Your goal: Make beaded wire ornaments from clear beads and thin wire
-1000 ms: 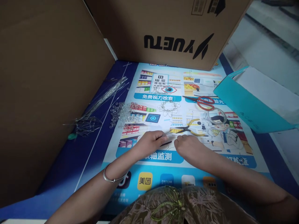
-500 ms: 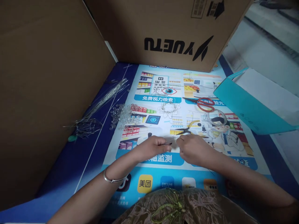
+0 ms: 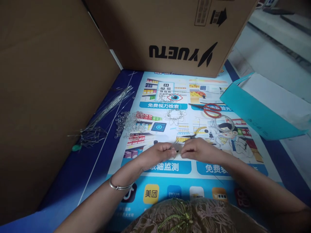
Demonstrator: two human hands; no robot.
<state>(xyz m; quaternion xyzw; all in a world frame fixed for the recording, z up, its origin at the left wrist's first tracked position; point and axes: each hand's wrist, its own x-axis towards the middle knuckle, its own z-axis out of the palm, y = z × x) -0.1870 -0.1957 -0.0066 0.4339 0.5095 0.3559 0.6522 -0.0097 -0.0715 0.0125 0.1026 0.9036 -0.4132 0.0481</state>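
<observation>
- Twelve o'clock from the hands, a beaded wire ring (image 3: 174,116) lies formed: that much looks done!
- Plenty left, I'd judge: loose clear beads (image 3: 130,124) heaped at ten, the wire bundle (image 3: 111,103) farther out that way, all on the counter (image 3: 77,174).
- In the middle, fine wire (image 3: 175,141) pokes up from the left fingertips; no beads visible on it, so this piece seems early.
- Left hand (image 3: 160,155): grip pinched tight, no gap showing, grasping that wire.
- Right hand (image 3: 198,150), just beside at three: fingers curled inward, contents hidden; can't tell whether that grip is clenched on anything.
- Pliers (image 3: 200,131) at one, partly hidden behind the right hand.
</observation>
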